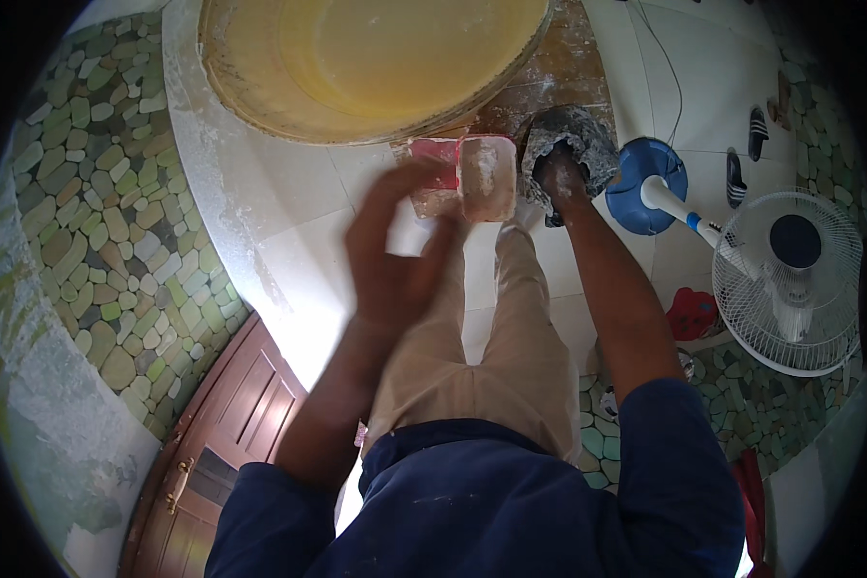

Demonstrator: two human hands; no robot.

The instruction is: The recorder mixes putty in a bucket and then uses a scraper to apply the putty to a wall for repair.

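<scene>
Blue sleeves and beige trousers (511, 356) fill the lower middle of the view, closest to the lens, with both forearms reaching up from them.

At the left hand (400, 255), the fingers (390, 193) are spread apart and blurred; their tips seem to meet the near edge of a pink rectangular container (485, 178), though the blur makes it impossible to tell whether they grip it. The container's pale, dusted inside faces the camera, and a second pink piece (432, 151) shows just behind the fingertips.

At the right hand (561, 178), the fingers are curled together, clamped on a grey crumpled cloth (573, 140) that wraps over and around the knuckles. This cloth sits just beside the pink container, on its right side, and the two look to be touching.

Beyond both sets of fingertips lies a large round yellow basin (376, 58), its rim powdered white, resting on a brown wooden surface (568, 72) smeared with pale dust.

Out past the right fingers, on the white tiled floor (299, 193), stand a blue round base with a white pole (650, 178), a white fan (790, 279), a red item (692, 313) and dark sandals (756, 135). Well off to the left fingers' side run a pebble-patterned floor (96, 193) and a brown wooden door (222, 433).
</scene>
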